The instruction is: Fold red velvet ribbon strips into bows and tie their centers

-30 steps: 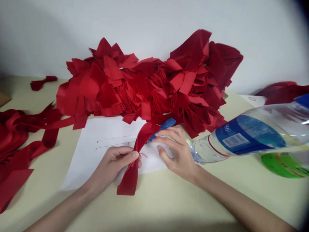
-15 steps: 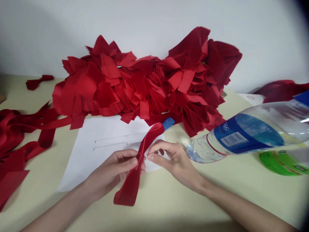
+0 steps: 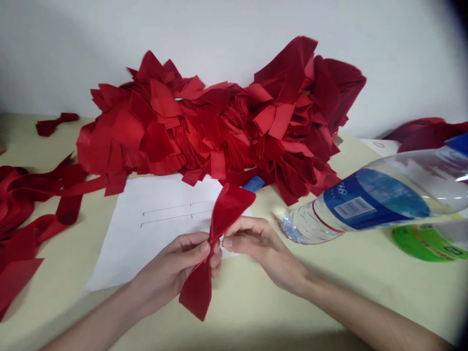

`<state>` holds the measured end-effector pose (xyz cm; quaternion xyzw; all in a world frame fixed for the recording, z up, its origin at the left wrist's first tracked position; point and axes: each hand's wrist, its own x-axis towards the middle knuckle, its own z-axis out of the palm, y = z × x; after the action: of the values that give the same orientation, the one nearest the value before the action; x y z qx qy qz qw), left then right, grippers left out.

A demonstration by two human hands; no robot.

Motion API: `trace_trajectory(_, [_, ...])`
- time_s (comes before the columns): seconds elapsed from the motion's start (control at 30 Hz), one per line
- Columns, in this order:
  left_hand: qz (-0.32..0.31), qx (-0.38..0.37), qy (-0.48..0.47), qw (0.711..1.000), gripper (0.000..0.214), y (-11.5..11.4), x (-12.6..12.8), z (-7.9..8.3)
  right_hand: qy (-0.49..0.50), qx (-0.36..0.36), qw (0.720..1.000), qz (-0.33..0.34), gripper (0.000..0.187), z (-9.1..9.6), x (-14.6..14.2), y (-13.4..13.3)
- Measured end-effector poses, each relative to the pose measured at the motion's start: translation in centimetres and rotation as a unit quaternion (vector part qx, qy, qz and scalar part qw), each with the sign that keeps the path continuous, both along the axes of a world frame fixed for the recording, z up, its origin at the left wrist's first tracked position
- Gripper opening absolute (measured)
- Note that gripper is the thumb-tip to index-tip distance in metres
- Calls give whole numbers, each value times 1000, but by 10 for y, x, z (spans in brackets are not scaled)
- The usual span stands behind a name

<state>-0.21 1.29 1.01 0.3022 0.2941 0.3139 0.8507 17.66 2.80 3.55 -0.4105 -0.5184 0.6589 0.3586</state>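
My left hand (image 3: 183,258) pinches a red velvet ribbon bow (image 3: 195,292) at its narrow middle, between thumb and fingers. One loop points up and away, the other hangs down toward me. Close on the right side of that middle is my right hand (image 3: 256,239), its thumb and forefinger pressed together on a thin thread that is barely visible now. The upper loop partly covers its fingertips. Under both hands lies a white paper sheet (image 3: 120,243) with ruled lines.
A large heap of red ribbon pieces (image 3: 204,131) stands along the wall. Long red ribbon strips (image 3: 69,190) lie at left, near a small bow (image 3: 56,124). On the right are a clear bottle (image 3: 369,200), a green-labelled container (image 3: 420,243) and more red fabric (image 3: 431,132). A blue item (image 3: 253,184) lies behind the bow.
The bow has turned in my left hand, so its loops show their broad faces. My right fingers have come slightly closer to its middle, and less of the thread shows.
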Motion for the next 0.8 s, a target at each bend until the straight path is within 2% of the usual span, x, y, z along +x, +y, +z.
trace_trajectory(0.1, [-26,16,23,999,21,1,-1,2,-8,-2,1000,9,4,3,0,-1])
trace_trajectory(0.2, [-54,68,89,992,25,2,-2,8,-54,36,997,33,9,4,0,0])
trace_trajectory(0.33, [-80,179,213,957,36,1,-2,14,-106,87,990,29,9,-1,2,0])
trace_trajectory(0.5, [-72,219,274,934,23,-3,0,10,-142,126,982,17,12,-3,1,0])
trace_trajectory(0.6, [-22,214,291,932,26,-3,1,6,-155,131,979,7,11,-2,1,1])
trace_trajectory(0.7, [14,146,253,956,20,-2,2,6,-148,111,983,12,9,-2,2,2])
trace_trajectory(0.8, [57,69,205,975,13,-3,1,8,-114,61,991,20,6,-2,3,4])
